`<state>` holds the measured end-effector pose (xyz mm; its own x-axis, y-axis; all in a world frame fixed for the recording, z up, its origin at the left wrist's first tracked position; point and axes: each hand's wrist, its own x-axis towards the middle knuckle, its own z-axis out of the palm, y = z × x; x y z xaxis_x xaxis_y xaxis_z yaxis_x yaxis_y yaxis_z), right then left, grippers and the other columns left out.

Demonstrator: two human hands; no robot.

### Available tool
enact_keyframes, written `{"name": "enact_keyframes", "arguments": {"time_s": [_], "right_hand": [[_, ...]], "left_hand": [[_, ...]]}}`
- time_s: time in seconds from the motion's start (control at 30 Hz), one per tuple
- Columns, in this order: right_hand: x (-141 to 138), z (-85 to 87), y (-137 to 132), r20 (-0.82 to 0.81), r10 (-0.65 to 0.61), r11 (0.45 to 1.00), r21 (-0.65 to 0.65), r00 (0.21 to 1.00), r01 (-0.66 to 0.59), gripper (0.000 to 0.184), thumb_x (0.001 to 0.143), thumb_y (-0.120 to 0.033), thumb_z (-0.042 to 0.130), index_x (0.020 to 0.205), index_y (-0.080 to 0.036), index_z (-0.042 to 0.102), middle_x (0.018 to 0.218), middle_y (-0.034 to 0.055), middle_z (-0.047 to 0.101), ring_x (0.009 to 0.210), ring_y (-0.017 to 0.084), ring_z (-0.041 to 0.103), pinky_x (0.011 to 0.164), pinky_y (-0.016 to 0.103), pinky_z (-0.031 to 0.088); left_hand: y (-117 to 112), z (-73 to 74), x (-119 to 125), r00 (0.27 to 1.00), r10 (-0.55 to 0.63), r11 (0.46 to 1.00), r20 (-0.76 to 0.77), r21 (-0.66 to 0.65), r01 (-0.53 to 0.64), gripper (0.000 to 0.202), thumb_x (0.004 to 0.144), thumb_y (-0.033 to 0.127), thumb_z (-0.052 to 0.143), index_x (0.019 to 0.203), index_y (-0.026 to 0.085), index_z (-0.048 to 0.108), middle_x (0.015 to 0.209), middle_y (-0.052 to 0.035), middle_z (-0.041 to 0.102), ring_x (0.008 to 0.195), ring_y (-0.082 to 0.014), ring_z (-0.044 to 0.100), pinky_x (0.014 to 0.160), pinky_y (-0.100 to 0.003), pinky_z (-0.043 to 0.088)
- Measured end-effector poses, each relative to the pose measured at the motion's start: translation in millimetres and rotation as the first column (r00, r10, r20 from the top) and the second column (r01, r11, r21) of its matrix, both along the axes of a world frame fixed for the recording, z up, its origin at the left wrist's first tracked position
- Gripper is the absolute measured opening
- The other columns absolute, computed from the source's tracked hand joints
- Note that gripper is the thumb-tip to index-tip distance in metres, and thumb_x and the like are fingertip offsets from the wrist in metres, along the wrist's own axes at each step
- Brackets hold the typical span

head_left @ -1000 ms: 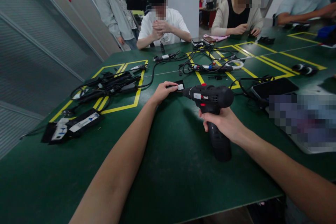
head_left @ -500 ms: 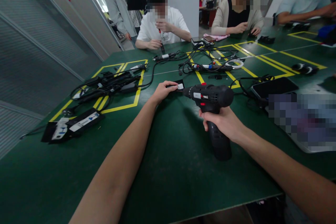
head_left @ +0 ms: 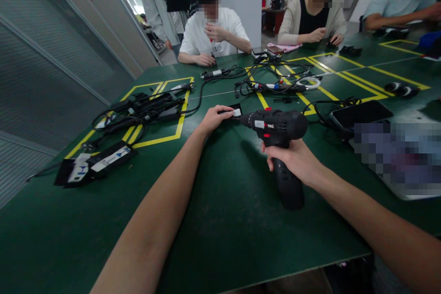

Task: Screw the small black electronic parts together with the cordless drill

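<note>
My right hand is wrapped round the grip of a black cordless drill with red details. Its body lies level above the table and its chuck points left. The drill's tip meets a small black piece with a white label, close to my left fingertips. Whether the bit touches that piece is too small to tell. My left hand is closed, its fingers pressed together on the piece and hiding part of it.
Black cables and tools lie heaped at the left, near black pouches with white labels. More cables lie beyond my hands. A phone rests at the right. People sit across the green table.
My hands, the drill and the labelled piece stay almost where they were. Across the table, the seated person in white has moved a lower hand slightly.
</note>
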<state>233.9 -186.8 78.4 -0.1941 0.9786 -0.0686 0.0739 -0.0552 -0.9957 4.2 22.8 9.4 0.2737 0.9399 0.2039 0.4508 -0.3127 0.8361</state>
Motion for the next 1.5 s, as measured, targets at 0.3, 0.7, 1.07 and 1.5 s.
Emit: {"name": "enact_keyframes", "arguments": {"time_s": [0.3, 0.7, 1.07, 1.5], "right_hand": [[0.7, 3.5, -1.3, 0.015, -0.006, 1.000, -0.014, 1.000, 0.006, 0.006, 0.075, -0.018, 0.058, 0.081, -0.016, 0.060, 0.061, -0.0012, 0.057, 0.050, 0.013, 0.056, 0.052, 0.028, 0.044], [1.0, -1.4, -0.1, 0.011, -0.009, 1.000, -0.009, 1.000, 0.009, 0.007, 0.076, -0.019, 0.058, 0.081, -0.017, 0.060, 0.060, -0.0016, 0.057, 0.050, 0.013, 0.056, 0.052, 0.028, 0.044], [1.5, -3.1, 1.3, -0.016, 0.000, 1.000, 0.009, 1.000, 0.000, 0.007, 0.076, -0.019, 0.059, 0.082, -0.017, 0.061, 0.066, -0.0004, 0.059, 0.051, 0.013, 0.057, 0.052, 0.028, 0.045], [1.3, -3.4, 0.3, -0.018, 0.003, 1.000, 0.005, 1.000, -0.003, 0.007, 0.076, -0.018, 0.058, 0.082, -0.016, 0.061, 0.069, 0.0002, 0.059, 0.051, 0.012, 0.057, 0.052, 0.028, 0.044]], "left_hand": [[-0.4, 0.9, 0.9, 1.000, 0.005, 1.000, 0.006, -0.011, -0.005, 0.039, 0.070, 0.046, 0.068, 0.100, 0.022, 0.071, 0.109, -0.0056, 0.066, 0.101, -0.0225, 0.057, 0.096, -0.037, 0.042], [-0.4, -0.1, 1.3, 1.000, 0.000, 1.000, 0.021, -0.017, 0.000, 0.039, 0.070, 0.046, 0.068, 0.100, 0.021, 0.071, 0.109, -0.0059, 0.066, 0.100, -0.0222, 0.057, 0.095, -0.037, 0.043], [-0.6, 0.9, 0.1, 1.000, -0.005, 1.000, 0.007, 0.004, 0.005, 0.037, 0.071, 0.046, 0.068, 0.099, 0.022, 0.072, 0.109, -0.0055, 0.066, 0.101, -0.0225, 0.057, 0.097, -0.037, 0.041], [-0.4, 0.6, 0.4, 1.000, 0.003, 1.000, 0.008, -0.013, -0.003, 0.038, 0.071, 0.046, 0.068, 0.100, 0.022, 0.071, 0.107, -0.0053, 0.067, 0.100, -0.0225, 0.057, 0.096, -0.037, 0.041]]}}
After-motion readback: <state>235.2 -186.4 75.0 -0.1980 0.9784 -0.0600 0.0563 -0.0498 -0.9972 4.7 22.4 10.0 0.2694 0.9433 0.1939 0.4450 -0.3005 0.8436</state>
